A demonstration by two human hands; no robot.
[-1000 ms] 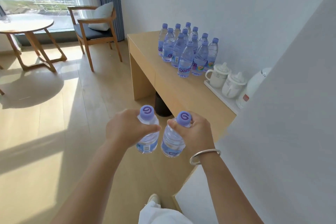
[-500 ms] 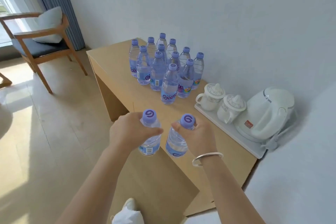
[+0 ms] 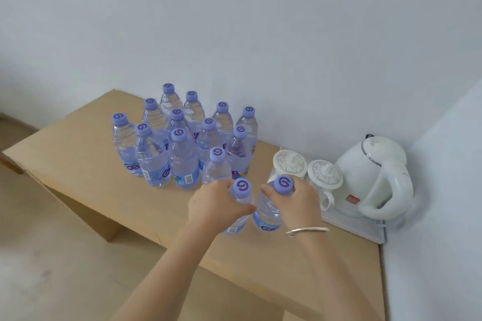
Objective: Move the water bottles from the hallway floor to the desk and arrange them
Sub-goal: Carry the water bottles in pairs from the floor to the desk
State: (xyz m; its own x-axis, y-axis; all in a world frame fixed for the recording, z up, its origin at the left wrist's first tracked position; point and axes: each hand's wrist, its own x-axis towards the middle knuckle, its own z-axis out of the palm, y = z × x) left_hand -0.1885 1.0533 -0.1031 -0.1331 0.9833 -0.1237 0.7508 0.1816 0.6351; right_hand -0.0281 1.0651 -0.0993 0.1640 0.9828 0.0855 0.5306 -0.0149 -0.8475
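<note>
Two bottles are held over the table (image 3: 86,154), one in each hand. The left hand (image 3: 214,207) is curled round the shoulder of the left bottle (image 3: 241,216), just under its purple cap (image 3: 242,187); the thumb lies across the front of the bottle. The right hand (image 3: 297,203) is wrapped round the neck of the right bottle (image 3: 266,216), and its cap (image 3: 283,184) stands out above the fingers. So each grip is closed on its own bottle. Both bottles are upright, side by side and very near each other — whether they touch cannot be told. Whether their bases rest on the table or are a little above it cannot be told either.

A silver bracelet (image 3: 307,230) is worn on the right wrist.

Behind the hands, a group of bottles (image 3: 182,154) is seen standing on the table near the wall (image 3: 260,34). They are upright, with purple caps and blue labels, and are set close together in rough rows. The nearest one of the group (image 3: 217,167) stands just behind the left hand.

To the right, a white tray (image 3: 365,232) is placed in the corner of the table. On it two white lidded cups (image 3: 289,164) (image 3: 324,174) stand next to each other, and beside them — further right — a white kettle (image 3: 375,177) with a big handle. The right hand is just in front of the cups.
</note>
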